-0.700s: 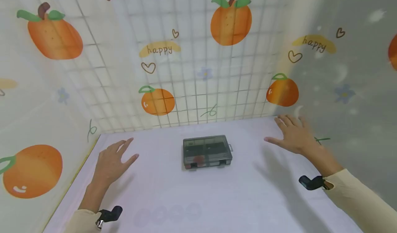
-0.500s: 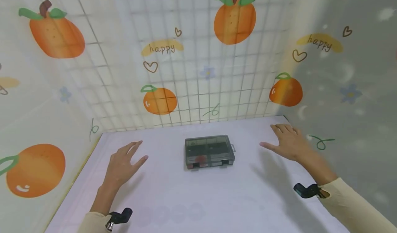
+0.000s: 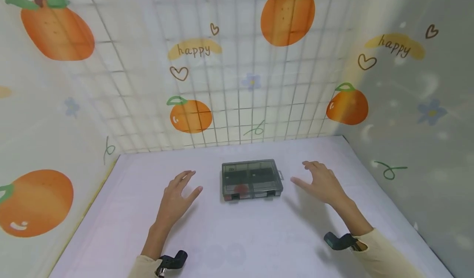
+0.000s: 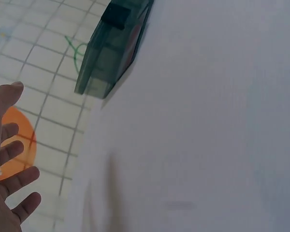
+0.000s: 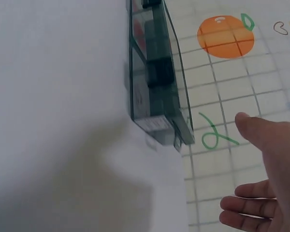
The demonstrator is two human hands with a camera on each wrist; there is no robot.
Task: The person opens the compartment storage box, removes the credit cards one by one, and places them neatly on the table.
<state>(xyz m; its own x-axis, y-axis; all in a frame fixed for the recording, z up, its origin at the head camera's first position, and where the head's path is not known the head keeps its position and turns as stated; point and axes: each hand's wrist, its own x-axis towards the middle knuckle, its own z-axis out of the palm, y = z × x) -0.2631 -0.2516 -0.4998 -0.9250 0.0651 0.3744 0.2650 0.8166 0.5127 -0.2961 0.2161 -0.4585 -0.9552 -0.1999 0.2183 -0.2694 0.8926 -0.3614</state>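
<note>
A dark translucent plastic case (image 3: 252, 179) lies flat and closed on the white table, its two black latches facing me. Something reddish and some dark shapes show through its lid; what they are I cannot tell. To its left my left hand (image 3: 175, 202) hovers with fingers spread, apart from the case. On the other side my right hand (image 3: 322, 183) is nearer to it, thumb toward the case's right edge, not touching. Both hands hold nothing. The left wrist view shows one end of the case (image 4: 111, 48), and the right wrist view shows its other end (image 5: 154, 87).
The white tabletop (image 3: 237, 237) runs back to a curtain (image 3: 237, 105) printed with oranges, with a grid showing behind it. Curtain sides also stand at left and right. Each wrist wears a small black camera, such as the left camera (image 3: 174, 260).
Both hands have moved inward toward the case, the left going right and the right going left. The case stays where it was on the table; the head view has shifted slightly.
</note>
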